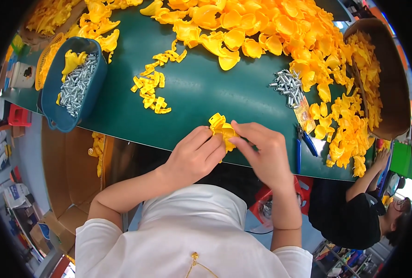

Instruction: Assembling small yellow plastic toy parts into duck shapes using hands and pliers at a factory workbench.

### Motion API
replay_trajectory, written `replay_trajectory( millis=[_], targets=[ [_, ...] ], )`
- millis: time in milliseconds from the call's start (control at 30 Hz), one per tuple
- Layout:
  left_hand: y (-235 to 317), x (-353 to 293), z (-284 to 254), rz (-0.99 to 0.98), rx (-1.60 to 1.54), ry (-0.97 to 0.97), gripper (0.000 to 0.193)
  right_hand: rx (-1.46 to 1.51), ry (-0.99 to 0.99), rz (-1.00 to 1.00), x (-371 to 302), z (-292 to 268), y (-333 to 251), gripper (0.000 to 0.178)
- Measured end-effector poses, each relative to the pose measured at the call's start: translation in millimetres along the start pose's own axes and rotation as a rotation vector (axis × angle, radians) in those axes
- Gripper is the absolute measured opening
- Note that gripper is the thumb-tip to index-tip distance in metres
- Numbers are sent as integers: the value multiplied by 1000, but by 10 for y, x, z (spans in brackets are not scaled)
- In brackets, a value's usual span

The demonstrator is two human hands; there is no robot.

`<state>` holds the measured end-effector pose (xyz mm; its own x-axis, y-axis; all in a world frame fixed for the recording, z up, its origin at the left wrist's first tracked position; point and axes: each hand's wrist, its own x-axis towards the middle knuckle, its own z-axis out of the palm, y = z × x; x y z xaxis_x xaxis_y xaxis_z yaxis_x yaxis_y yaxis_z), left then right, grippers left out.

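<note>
A yellow moulded plastic part (220, 126) is held between my two hands over the table's near edge. My left hand (195, 155) wraps its fingers round the part's left and lower side. From the right, the thumb and forefinger of my right hand (263, 146) pinch its other side. My fingers cover some of it, so its full shape does not show. Beyond my hands, small yellow plastic pieces (153, 85) lie in a loose curved line on the green tabletop (201, 92).
At left stands a blue basket (93, 88) of small silver spring-like pieces (78, 88). A similar pile (288, 88) lies at right, near blue-handled pliers (306, 142). Yellow shells (261, 23) heap at the back; a cardboard box (393, 88) holds more. A person (354, 217) works at far right.
</note>
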<state>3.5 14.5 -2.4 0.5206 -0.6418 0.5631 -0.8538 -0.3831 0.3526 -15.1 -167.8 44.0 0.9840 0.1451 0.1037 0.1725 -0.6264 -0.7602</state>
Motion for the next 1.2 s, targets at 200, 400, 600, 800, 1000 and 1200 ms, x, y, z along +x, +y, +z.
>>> replay_trajectory(
  millis=[200,400,600,800,1000,1200],
  targets=[
    [-40,-21,48,27,-31,53,23,172,-215,-11,132,-187,227,29],
    [-17,-42,126,62,-4,79,24,264,31,5,-182,83,216,33],
    [153,-76,68,-103,-300,296,54,488,70,156,-196,-23,272,29],
    [-90,164,-205,-920,-1900,-620,74,342,-85,-181,-192,-278,99,21],
    [-81,278,-28,-898,-2095,-260,49,-459,464,24,252,-437,639,10],
    [-141,386,99,-1009,-2014,-166,52,-657,451,22,347,-392,772,15]
  ],
)
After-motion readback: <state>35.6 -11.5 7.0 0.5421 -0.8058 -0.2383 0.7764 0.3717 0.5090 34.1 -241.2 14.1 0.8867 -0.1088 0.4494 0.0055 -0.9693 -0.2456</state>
